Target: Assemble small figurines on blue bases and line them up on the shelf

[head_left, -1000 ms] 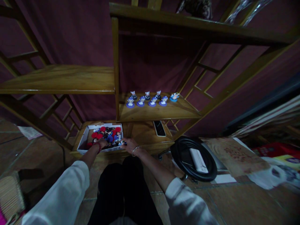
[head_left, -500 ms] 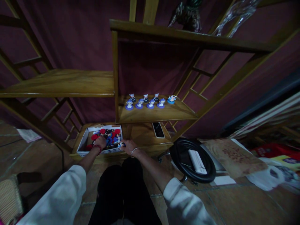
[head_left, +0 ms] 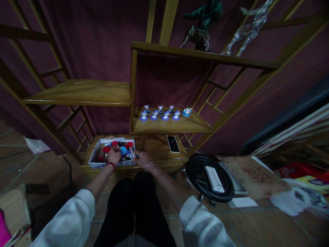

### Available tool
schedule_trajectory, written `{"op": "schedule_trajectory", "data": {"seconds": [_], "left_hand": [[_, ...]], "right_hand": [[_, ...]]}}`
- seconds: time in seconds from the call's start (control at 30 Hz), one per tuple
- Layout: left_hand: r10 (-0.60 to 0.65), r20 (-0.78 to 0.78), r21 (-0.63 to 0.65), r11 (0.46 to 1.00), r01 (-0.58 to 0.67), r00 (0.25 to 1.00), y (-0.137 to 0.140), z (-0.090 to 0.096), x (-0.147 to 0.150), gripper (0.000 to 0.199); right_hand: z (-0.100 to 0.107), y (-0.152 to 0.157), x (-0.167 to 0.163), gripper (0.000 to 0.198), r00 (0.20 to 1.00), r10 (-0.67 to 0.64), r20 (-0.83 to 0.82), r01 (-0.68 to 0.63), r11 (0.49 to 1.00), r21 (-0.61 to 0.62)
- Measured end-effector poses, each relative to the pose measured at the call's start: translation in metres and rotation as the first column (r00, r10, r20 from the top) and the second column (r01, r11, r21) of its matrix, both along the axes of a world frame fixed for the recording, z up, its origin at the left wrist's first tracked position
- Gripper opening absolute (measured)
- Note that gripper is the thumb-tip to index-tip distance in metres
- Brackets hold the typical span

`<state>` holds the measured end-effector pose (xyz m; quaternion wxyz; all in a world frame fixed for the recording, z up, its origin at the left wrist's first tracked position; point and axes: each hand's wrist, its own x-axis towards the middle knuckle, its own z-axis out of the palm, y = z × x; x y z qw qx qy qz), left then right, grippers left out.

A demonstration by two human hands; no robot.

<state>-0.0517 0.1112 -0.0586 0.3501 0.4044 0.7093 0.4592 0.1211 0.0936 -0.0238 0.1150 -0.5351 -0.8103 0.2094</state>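
Note:
A white cardboard box (head_left: 94,154) stands on the low shelf, heaped with small figurines (head_left: 130,144) in red, blue and black. My left hand (head_left: 114,156), with a red bead bracelet at the wrist, reaches into it. Its fingers are bent together among the figurines; what they hold is hidden. Just right of them shows a round light-blue base (head_left: 123,150). At the box's right edge, my right hand (head_left: 143,160) pinches a small blue-and-white figurine (head_left: 134,155). A silver bangle is on that wrist.
On the middle shelf (head_left: 164,128) stand several figurines (head_left: 165,115) in two rows, with a blue-based one (head_left: 186,112) at the right. A phone (head_left: 173,144) lies on the low shelf. A black round stool (head_left: 191,181) carries a white box (head_left: 214,179). Statues (head_left: 202,32) stand above.
My left hand has risen slightly and shifted right within the box, and the light-blue round base now shows beside it. My right hand still pinches its figurine. The whole view has shifted a little.

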Motion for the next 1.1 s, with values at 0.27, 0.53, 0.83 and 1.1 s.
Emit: {"op": "schedule_trajectory", "data": {"seconds": [0.27, 0.53, 0.83, 1.1], "left_hand": [[0.063, 0.424, 0.019, 0.997, -0.078, 0.903, -0.032, 0.021, 0.028, 0.01], [-0.04, 0.556, 0.094, 0.995, -0.015, 0.83, -0.047, 0.034, 0.046, 0.011], [-0.135, 0.641, 0.096, 0.991, 0.096, 0.755, -0.057, 0.035, 0.067, 0.017], [-0.193, 0.766, 0.125, 0.98, 0.153, 0.613, -0.071, 0.048, 0.079, 0.006]], "right_hand": [[0.013, -0.012, 0.0, 0.027, 0.988, -0.04, -0.146, 0.052, 0.996, 0.075], [0.035, -0.029, 0.009, 0.025, 0.963, -0.106, -0.247, 0.127, 0.989, 0.071], [0.04, -0.041, 0.025, 0.02, 0.954, -0.145, -0.264, 0.174, 0.981, 0.089], [0.043, -0.045, 0.033, 0.021, 0.948, -0.114, -0.297, 0.147, 0.985, 0.093]]}}
